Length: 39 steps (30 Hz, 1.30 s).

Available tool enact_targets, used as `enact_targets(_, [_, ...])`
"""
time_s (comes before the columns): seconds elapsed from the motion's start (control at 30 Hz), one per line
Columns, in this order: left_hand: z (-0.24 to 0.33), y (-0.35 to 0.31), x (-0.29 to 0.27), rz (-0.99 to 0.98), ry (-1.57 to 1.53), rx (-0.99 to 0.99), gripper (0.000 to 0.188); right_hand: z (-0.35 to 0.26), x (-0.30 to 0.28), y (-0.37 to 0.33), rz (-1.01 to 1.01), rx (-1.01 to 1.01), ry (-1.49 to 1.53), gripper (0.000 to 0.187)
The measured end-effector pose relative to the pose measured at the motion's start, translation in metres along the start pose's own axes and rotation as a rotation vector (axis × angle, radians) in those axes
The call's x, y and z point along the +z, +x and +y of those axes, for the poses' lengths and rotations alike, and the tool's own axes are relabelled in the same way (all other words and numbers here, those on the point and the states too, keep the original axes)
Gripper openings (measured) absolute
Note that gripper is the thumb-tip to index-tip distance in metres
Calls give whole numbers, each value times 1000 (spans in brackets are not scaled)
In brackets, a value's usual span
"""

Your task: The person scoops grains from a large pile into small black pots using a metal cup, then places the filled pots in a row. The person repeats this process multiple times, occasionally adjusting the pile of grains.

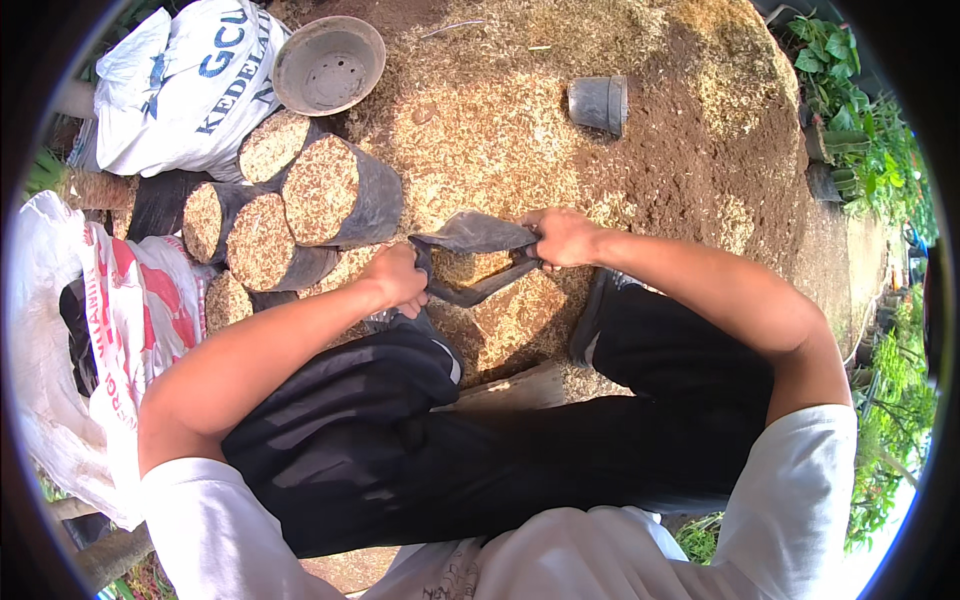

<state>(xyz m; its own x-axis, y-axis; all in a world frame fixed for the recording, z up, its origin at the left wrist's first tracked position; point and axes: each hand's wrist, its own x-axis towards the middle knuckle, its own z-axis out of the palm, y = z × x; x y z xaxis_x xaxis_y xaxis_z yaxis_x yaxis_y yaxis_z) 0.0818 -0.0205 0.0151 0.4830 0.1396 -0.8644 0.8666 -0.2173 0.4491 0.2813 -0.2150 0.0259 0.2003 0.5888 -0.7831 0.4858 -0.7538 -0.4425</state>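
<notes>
A black plastic planting bag [475, 233] is stretched between my two hands, its mouth held wide. Some pale husk mix shows inside it. My left hand [397, 277] is closed on the bag's left rim, and my right hand [564, 237] pinches its right rim. The bag stands on the ground between my feet. Just left of it stand several filled black bags, the closest being a large one [350, 190] topped with pale husk mix.
A round grey pot [330, 66] with holes in its base lies beyond the filled bags, beside a stuffed white sack [190, 90]. A small black pot [598, 104] lies on the soil and husk heap [490, 130]. A red-printed white sack [120, 340] is at left; plants [830, 60] line the right.
</notes>
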Motion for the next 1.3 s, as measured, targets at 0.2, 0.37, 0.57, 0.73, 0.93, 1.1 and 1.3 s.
enact_targets(0.2, [58,-9,44,-343,121,144,28,76,-55,-56,-55,52,74,39])
enact_targets(0.37, [94,12,118,-509,-5,229,19,149,-59,-70,208,142,-151,35])
enact_targets(0.57, [77,48,169,-394,-131,363,22,155,-51,-64,124,321,-384,45])
enact_targets(0.73, [-10,51,153,83,68,714,23,76,-36,-64,572,-323,-89,61])
enact_targets(0.93, [-86,78,101,780,314,439,43,-29,83,57,682,-431,248,72])
enact_targets(1.1, [-115,63,40,616,333,488,32,-25,173,96,653,-625,148,67])
enact_targets(1.3, [-105,73,29,586,745,-37,60,2,223,90,222,-936,-355,67])
